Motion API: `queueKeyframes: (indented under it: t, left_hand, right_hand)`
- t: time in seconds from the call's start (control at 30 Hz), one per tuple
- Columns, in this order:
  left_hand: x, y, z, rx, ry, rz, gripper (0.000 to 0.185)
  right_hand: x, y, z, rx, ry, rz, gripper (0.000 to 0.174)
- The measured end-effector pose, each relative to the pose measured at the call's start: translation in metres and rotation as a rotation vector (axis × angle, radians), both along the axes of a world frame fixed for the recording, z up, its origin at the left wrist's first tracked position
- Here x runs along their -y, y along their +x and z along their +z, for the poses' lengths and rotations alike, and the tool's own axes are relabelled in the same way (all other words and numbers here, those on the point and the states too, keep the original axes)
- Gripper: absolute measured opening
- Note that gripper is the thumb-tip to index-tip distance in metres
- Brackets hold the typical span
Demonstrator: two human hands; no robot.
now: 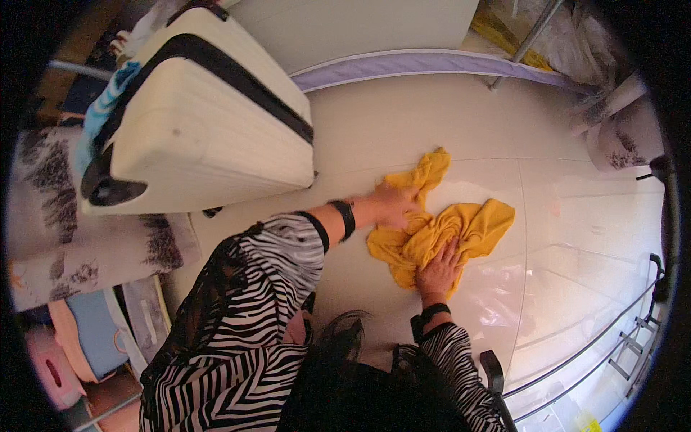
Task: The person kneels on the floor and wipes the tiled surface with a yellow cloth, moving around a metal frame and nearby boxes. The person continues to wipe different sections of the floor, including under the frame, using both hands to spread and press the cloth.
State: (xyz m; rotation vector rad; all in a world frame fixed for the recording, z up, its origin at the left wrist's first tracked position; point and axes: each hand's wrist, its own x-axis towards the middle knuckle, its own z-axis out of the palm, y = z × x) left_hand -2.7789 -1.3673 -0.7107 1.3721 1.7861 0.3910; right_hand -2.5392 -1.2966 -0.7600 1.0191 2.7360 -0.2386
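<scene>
A rumpled mustard-yellow cloth [475, 227] lies spread in folds on the glossy tiled floor [372, 129]. My right hand [440, 270] bears down on its near side, and the folds bunch around the fingertips. Over the cloth's left part is my left hand [398, 205], blurred by motion; its fingers cannot be made out clearly. Cloth shows above this hand and to its right. Both wrists wear black bands, and the sleeves are zebra-striped.
A cream hard-shell suitcase [216, 135] with a black band stands at upper left. Behind the cloth runs a lilac strip [399, 67] beside a metal leg [521, 48]. Storage boxes [94, 335] sit at lower left. A black metal frame [583, 348] is at right.
</scene>
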Motion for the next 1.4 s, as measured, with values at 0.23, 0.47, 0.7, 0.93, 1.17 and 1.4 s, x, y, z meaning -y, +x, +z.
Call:
queueKeyframes:
  t: [0.23,0.47,0.7,0.93,1.17,1.4]
  left_hand:
    - [0.091,-0.069,0.028,-1.196,-0.864,-0.312,0.047]
    - [0.136,-0.01,0.01,-0.838,-1.012,-0.343,0.039]
    - [0.119,0.009,0.007,-0.657,-0.459,0.106,0.035]
    - [0.238,-0.026,0.038,-0.903,-1.156,0.401,0.041]
    - [0.312,-0.039,0.021,-0.745,-1.178,0.406,0.036]
    - [0.093,-0.016,-0.02,-0.557,0.426,0.532,0.041]
  right_hand:
    - [-0.001,0.001,0.007,-0.05,-0.011,-0.003,0.068]
    - [-0.001,0.001,0.009,-0.081,-0.023,0.004,0.069]
    - [0.001,-0.001,0.006,-0.049,-0.035,-0.001,0.069]
    - [0.004,-0.003,0.009,-0.049,0.026,0.014,0.07]
    - [0.004,-0.001,0.004,-0.053,-0.005,0.022,0.07]
    - [0.01,-0.003,0.001,-0.06,0.04,0.038,0.069]
